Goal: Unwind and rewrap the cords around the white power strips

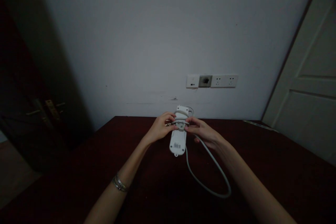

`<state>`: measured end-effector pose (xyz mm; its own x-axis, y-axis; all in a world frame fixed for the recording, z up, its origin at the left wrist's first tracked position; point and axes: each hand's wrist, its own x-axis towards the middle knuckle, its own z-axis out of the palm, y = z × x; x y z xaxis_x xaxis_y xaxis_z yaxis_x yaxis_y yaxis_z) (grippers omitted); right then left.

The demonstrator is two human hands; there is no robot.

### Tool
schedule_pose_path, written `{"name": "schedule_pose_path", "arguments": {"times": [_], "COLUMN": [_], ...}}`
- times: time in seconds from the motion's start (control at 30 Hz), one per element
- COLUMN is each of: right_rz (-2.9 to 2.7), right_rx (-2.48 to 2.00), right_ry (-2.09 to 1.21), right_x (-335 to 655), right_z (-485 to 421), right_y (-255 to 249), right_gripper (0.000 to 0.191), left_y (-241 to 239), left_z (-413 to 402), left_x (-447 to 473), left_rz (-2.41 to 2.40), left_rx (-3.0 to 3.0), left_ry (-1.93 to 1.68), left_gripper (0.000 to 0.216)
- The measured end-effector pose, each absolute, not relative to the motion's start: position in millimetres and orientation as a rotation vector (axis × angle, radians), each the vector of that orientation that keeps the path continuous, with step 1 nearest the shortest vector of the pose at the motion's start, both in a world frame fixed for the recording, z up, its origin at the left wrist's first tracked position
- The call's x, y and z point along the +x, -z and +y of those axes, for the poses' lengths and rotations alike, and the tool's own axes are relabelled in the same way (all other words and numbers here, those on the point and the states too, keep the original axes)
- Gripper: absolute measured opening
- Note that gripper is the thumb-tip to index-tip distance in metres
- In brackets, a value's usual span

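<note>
Both hands grip a rigid, light power strip (178, 136): left hand (159, 128) at nine o'clock, right hand (203, 132) at three, pinching its springy cord (207, 171).

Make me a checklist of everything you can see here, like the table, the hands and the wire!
Surface: dark red table, dimly lit.
Job's things: white power strip, underside up with a barcode label, held over the table.
Clutter: nothing seen.
Grippers: left hand grips the strip's left side; right hand pinches the cord at the strip's right side. A bracelet is on the left wrist.
Cables: grey cord wound around the strip's upper part, the rest looping loose on the table.
Surroundings: white wall with a row of sockets, a pale door at right, a dark door with handle at left.
</note>
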<state>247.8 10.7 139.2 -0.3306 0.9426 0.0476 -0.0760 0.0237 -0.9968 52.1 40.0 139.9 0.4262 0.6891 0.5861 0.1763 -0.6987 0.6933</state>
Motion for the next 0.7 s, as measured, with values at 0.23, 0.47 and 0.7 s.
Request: {"name": "schedule_pose_path", "arguments": {"times": [0.23,0.47,0.7], "right_rz": [-1.457,-1.542,-1.574], "right_rx": [-0.962,-1.014,-1.029], "right_ry": [-1.366,-1.274,-1.22], "right_x": [245.0,246.7,245.8], "right_z": [10.6,12.8,16.3], "right_y": [-138.8,-136.0,-133.0], "right_gripper": [0.044,0.04,0.038], "left_y": [-146.3,-147.5,-147.7], "left_z": [33.7,29.7,32.8], "left_x": [49.7,50.3,49.6], "left_rz": [0.88,0.847,0.775], "left_rx": [2.31,2.383,2.329], "left_ry": [-1.228,-1.075,-1.062], "left_gripper": [0.011,0.026,0.026]}}
